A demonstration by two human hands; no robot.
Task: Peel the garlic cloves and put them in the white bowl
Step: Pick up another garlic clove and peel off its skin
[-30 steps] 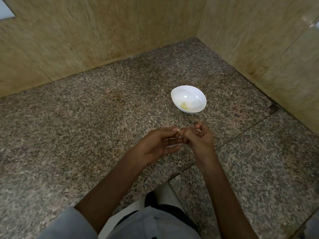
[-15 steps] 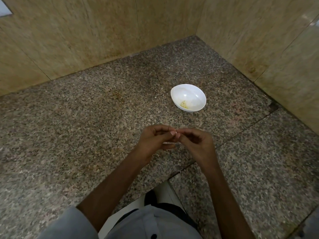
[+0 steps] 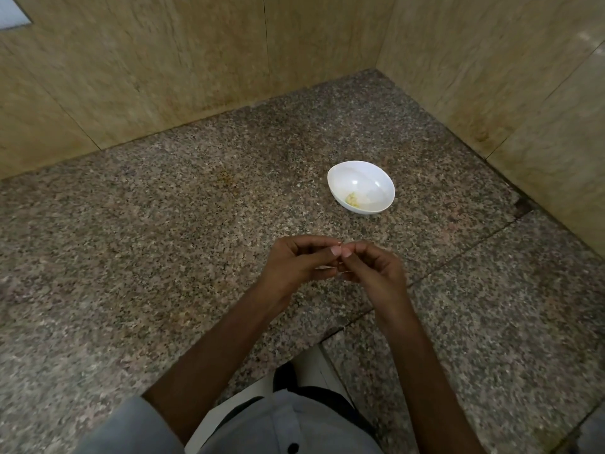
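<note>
Nearest you is the front of your pale grey buttoned shirt (image 3: 288, 424), and from it both bare forearms reach out over the speckled brown-grey granite surface (image 3: 157, 244). They meet over its middle, where your left hand (image 3: 294, 268) and right hand (image 3: 375, 273) are brought together, thumb tips touching. Each grip is closed down small: the fingers are curled and the thumbs and forefingers pinch the same tiny thing between them. That thing is the small pale garlic clove (image 3: 328, 267), held above the surface and almost wholly hidden by your fingers. Only a thin light sliver shows, so you cannot tell from here how much skin is on it. This looks like the peeling step, with the nails working at the skin rather than carrying anything. Just beyond your hands and a little to the right sits the shallow glossy white bowl (image 3: 386, 183), apart from them. A small heap of pale yellow-green bits (image 3: 351, 199) lies low on its near-left side, so some of the work seems done already. Next you will likely need to keep one pinch firm while the other strips the skin away. Then reach forward and right to drop the bare clove into the bowl, letting the loose skin fall elsewhere. No other cloves are in view on the surface. Behind everything, beige veined stone wall panels (image 3: 170, 70) close off the far corner.
</note>
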